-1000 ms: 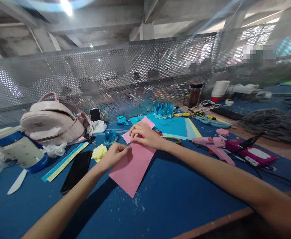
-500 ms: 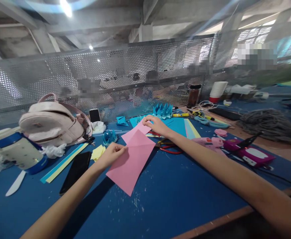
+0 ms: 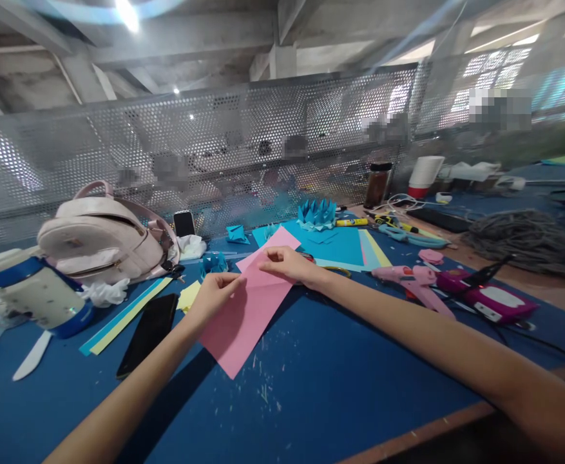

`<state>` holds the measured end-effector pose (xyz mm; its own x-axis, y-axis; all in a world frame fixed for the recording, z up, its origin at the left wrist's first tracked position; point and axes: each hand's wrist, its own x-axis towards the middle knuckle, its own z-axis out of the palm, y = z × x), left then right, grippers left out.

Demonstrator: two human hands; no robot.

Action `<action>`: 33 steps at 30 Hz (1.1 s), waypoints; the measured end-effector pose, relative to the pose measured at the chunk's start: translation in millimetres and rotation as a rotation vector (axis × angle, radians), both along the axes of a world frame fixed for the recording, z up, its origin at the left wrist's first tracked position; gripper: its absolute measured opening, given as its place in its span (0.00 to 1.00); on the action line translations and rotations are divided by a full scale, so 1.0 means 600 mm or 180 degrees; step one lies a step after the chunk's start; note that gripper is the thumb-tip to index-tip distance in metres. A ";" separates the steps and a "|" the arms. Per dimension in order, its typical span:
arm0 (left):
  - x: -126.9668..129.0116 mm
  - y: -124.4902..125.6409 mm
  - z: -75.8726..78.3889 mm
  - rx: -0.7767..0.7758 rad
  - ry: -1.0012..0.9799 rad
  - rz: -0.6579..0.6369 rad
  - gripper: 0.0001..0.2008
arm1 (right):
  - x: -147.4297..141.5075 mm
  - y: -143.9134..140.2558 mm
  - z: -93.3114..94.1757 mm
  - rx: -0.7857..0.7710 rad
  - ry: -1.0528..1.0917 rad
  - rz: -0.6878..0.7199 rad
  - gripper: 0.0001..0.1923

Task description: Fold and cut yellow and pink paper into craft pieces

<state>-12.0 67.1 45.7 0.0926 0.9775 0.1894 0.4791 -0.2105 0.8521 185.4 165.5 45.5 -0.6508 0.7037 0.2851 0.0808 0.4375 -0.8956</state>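
Observation:
A pink sheet of paper (image 3: 243, 322) is held slanted above the blue table, a faint crease running across it. My left hand (image 3: 219, 290) pinches its left side between thumb and fingers. At the sheet's upper end, my right hand (image 3: 287, 265) is closed with thumb and fingertips on the paper. Behind it lies another pink sheet (image 3: 282, 238), partly covered by the front one and my right hand. Blue paper (image 3: 340, 243) lies beneath and beyond that sheet. A folded blue paper piece with points (image 3: 316, 214) stands farther back.
Left of my hands are a black phone (image 3: 149, 332), paper strips (image 3: 122, 319), a white plastic knife (image 3: 33, 356), a large cup (image 3: 45, 299) and a pale backpack (image 3: 98, 232). To the right lie a pink glue gun (image 3: 415, 280) and a purple box (image 3: 489, 296) with cables.
My right hand has let go of the rear pink sheet and come down and nearer, onto the front sheet's upper end. The front sheet has shifted slightly left.

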 end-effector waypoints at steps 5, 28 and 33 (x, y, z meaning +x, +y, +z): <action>-0.003 -0.004 0.000 0.0224 -0.0097 0.0273 0.24 | -0.002 -0.007 0.006 -0.0296 0.0194 -0.0011 0.21; -0.115 0.007 0.063 0.0583 -0.1273 0.0686 0.18 | 0.090 0.095 0.049 -0.0722 0.1138 -0.0660 0.19; -0.136 0.023 0.046 0.0403 -0.1706 0.0486 0.19 | 0.077 0.057 0.061 -0.0889 0.0822 0.0006 0.20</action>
